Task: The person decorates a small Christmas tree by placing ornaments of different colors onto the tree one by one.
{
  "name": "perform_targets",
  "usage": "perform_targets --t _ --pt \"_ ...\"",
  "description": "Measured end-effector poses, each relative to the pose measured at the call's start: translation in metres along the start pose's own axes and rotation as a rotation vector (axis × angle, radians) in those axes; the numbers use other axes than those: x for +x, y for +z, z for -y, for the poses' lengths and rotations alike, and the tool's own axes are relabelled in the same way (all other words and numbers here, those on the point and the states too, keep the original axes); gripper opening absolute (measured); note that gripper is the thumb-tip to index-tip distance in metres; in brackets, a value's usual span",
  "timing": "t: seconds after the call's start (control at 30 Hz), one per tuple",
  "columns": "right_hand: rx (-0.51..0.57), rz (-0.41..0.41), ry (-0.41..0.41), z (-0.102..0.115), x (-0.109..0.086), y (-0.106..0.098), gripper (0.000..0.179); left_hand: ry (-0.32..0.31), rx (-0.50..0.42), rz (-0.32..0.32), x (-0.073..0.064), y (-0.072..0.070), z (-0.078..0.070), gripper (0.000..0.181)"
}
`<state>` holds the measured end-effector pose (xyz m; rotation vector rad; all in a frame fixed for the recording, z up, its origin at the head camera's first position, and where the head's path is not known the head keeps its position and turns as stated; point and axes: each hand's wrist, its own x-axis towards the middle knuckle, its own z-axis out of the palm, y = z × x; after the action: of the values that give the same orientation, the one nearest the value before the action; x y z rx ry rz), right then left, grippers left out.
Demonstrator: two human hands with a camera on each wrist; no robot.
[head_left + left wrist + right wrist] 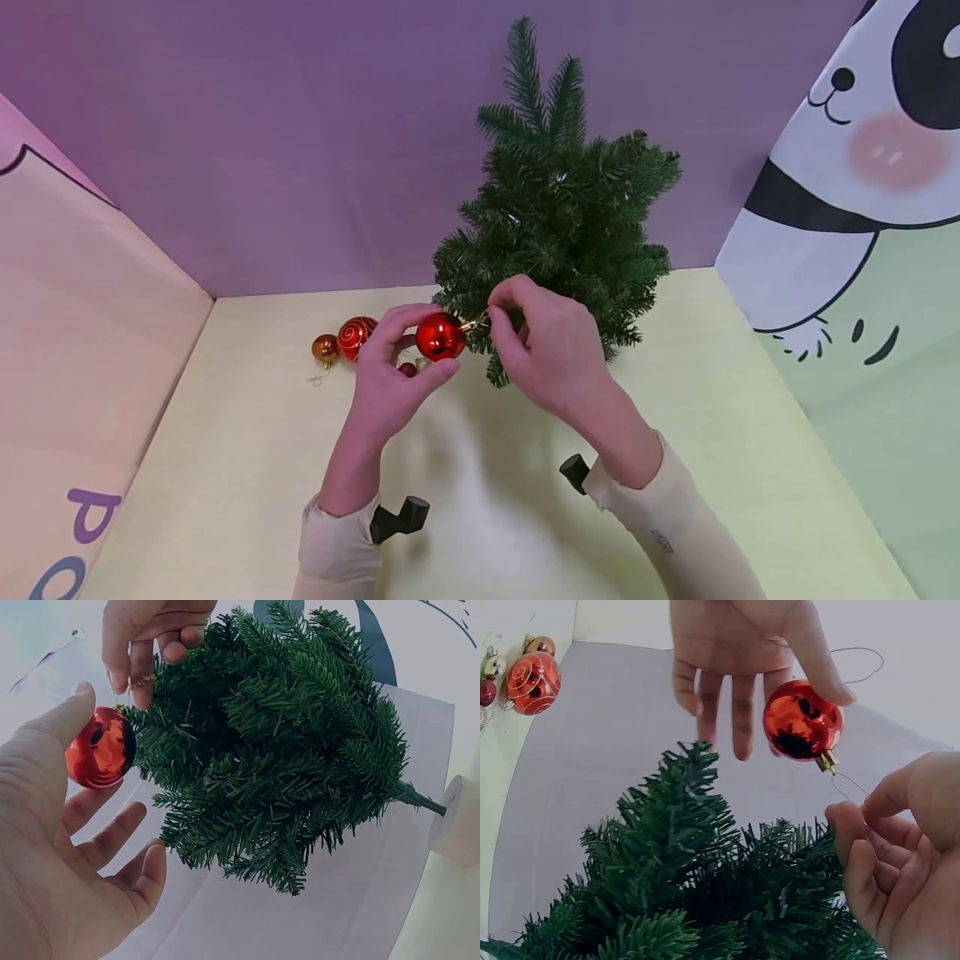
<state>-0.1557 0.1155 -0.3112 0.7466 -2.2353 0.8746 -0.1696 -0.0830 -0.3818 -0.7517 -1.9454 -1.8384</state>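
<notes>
A shiny red Christmas ball (440, 337) with a gold cap is held between the thumb and fingers of my left hand (390, 367). My right hand (551, 346) pinches the thin string loop (847, 784) tied to the ball's cap. In the right wrist view the loop stretches from the cap to the right fingertips. Both hands are in front of the green artificial Christmas tree (562, 225), near its lower left branches. Seen from the left wrist, the ball (102, 750) overlaps the edge of the branches.
Left of my left hand lie a red ball with gold swirls (356, 337) and a small copper ball (325, 348). A small dark red ball (407, 369) shows beneath the left hand. A purple backdrop (315, 150) stands behind the tree; printed panels flank the table (225, 467).
</notes>
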Motion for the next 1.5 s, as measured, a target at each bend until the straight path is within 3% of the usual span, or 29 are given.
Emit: perform_targets --t 0.13,0.37,0.73,0.93,1.3,1.5 --pt "0.008 0.022 0.0 0.0 0.002 -0.002 0.005 -0.012 0.023 0.021 0.0 0.001 -0.002 0.052" --pt "0.008 0.052 -0.008 0.0 0.0 -0.004 0.005 -0.077 0.117 0.061 -0.001 0.007 -0.032 0.049" --pt "-0.03 0.088 -0.061 -0.004 0.0 -0.003 0.007 -0.188 0.209 0.074 -0.006 0.011 -0.042 0.049" --pt "0.018 0.105 -0.089 -0.006 0.0 -0.004 0.006 -0.229 0.233 0.084 -0.009 0.014 -0.044 0.047" --pt "0.11 0.098 -0.053 -0.003 0.0 -0.006 0.006 -0.231 0.306 0.091 -0.011 0.016 -0.046 0.052" --pt "0.089 0.109 -0.019 -0.003 0.0 -0.006 0.004 -0.106 0.334 0.023 -0.013 0.013 -0.031 0.037"
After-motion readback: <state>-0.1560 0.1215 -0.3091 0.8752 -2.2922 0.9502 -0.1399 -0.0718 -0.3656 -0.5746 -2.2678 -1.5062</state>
